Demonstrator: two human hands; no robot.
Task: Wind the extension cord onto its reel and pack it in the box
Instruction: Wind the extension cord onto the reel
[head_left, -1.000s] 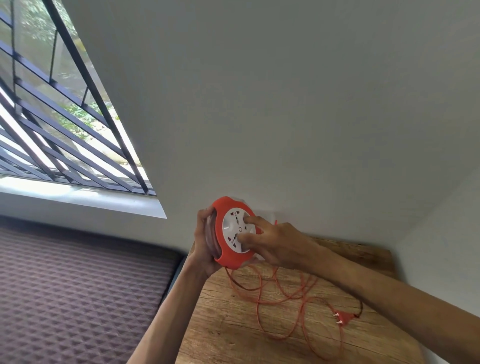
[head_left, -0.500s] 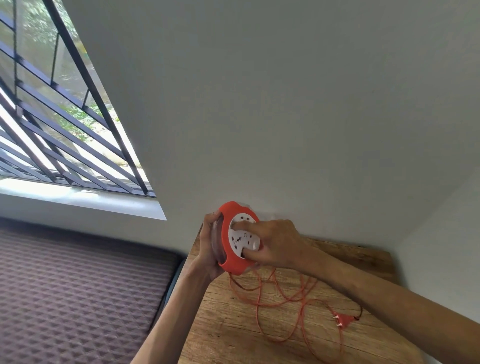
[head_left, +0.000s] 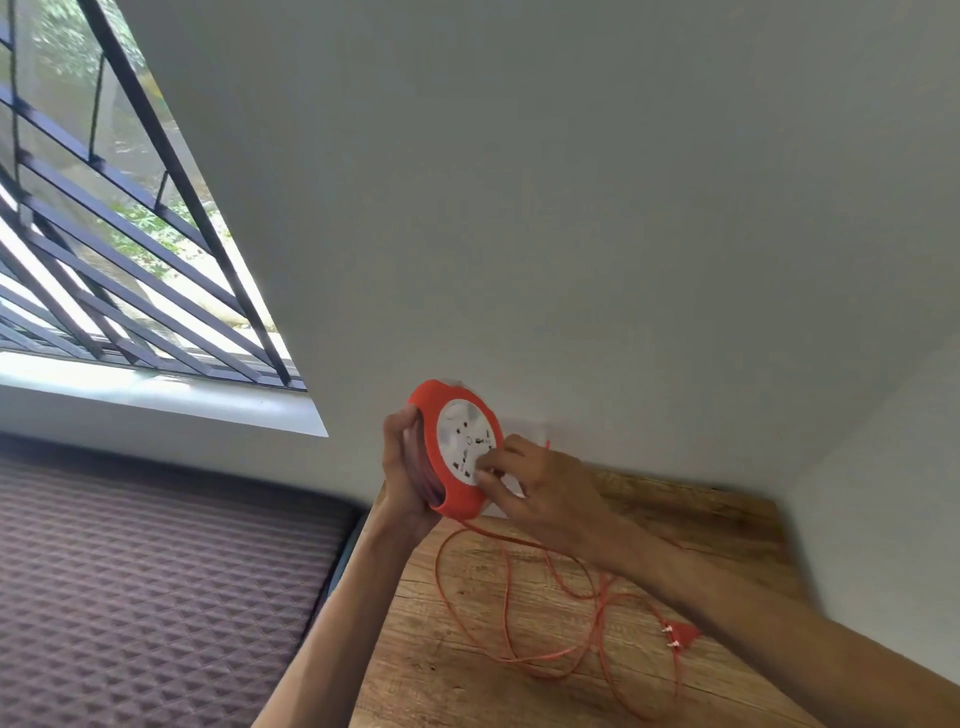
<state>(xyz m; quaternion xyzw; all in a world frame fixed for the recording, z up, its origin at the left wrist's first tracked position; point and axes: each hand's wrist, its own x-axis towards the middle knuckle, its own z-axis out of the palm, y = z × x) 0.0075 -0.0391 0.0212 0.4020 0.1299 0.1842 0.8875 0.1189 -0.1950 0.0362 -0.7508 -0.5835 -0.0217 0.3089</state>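
Reel (head_left: 447, 457) held upright above desk (head_left: 467, 670): left hand (head_left: 402, 467) clamped round its rim, right hand (head_left: 540, 483) fingertips pressed on white socket face. Cord (head_left: 506, 597) mostly loose below, plug (head_left: 683, 635) lying flat. Probably light rigid plastic; limp, tangle-prone cord. Best gripped by rim.

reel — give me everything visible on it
The reel is a round orange plastic casing with a white socket face turned toward the camera, tilted, held up above the wooden table. The left hand grips its rim and back; the right hand has its fingertips on the white face. Orange cord trails from its lower edge in loose loops on the table, ending at the plug.
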